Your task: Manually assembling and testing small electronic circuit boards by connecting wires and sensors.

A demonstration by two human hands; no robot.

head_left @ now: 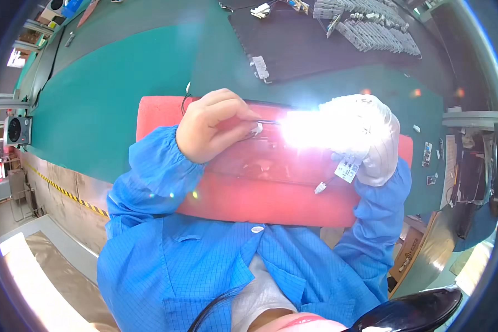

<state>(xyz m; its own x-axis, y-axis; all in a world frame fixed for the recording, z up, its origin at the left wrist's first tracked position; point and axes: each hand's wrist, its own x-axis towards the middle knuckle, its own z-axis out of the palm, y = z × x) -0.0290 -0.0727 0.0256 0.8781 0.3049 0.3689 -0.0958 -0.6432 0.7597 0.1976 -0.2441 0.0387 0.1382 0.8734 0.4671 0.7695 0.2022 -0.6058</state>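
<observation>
Over a red pad, my bare left hand is closed in a pinch on a thin black cable. A small white connector shows at its fingertips. My right hand, in a white glove, is closed around a brightly lit LED light; the glare hides the light's shape and most of the fingers. Below the glove hangs a small white circuit board, and a white plug on a thin lead dangles beside it. Another thin cable end sticks up behind my left hand.
A green mat covers the bench. On a dark sheet at the far right lie rows of grey-white modules and a single white piece. Small boards lie right of the pad. A small fan-like box stands far left.
</observation>
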